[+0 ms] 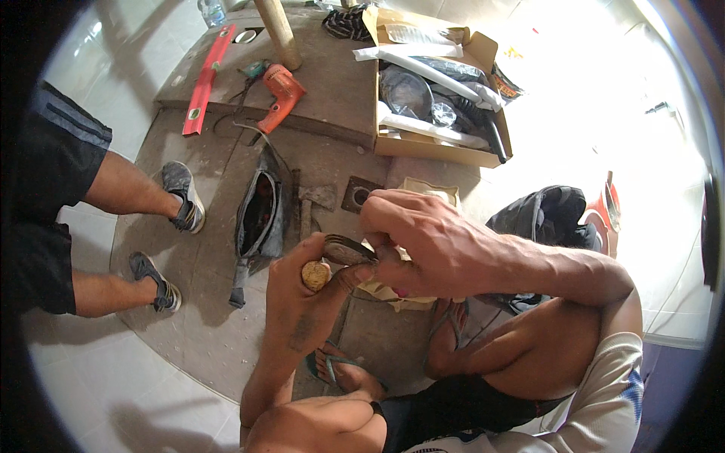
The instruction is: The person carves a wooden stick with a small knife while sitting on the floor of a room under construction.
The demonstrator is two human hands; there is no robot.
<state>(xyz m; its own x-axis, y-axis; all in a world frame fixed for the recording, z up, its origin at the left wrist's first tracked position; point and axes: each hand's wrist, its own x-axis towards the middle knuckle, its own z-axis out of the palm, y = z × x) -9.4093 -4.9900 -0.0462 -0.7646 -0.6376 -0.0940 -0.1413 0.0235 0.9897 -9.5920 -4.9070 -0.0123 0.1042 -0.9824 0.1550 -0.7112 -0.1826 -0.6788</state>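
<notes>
My left hand [298, 298] is wrapped around a thick piece with a round, rough tan end [316, 275], which looks like a wooden handle. Between both hands sits a dark curved metal piece [349, 249], with a rim like a ring. My right hand [423, 245] reaches across from the right, its bent fingers pinching the metal's near side. Whether metal and handle are one tool I cannot tell. Below the hands, a cream cloth or bag [408, 300] lies partly hidden. A hatchet-like tool [311, 202] rests on the floor just beyond them.
An open grey tool bag [259, 211] lies left of centre. Behind are an orange drill [283, 94], a red level [208, 87] and a wooden post [278, 34]. A cardboard box [445, 153] holds wrapped parts. Another person's legs [124, 185] stand left; a black bag [538, 215] sits right.
</notes>
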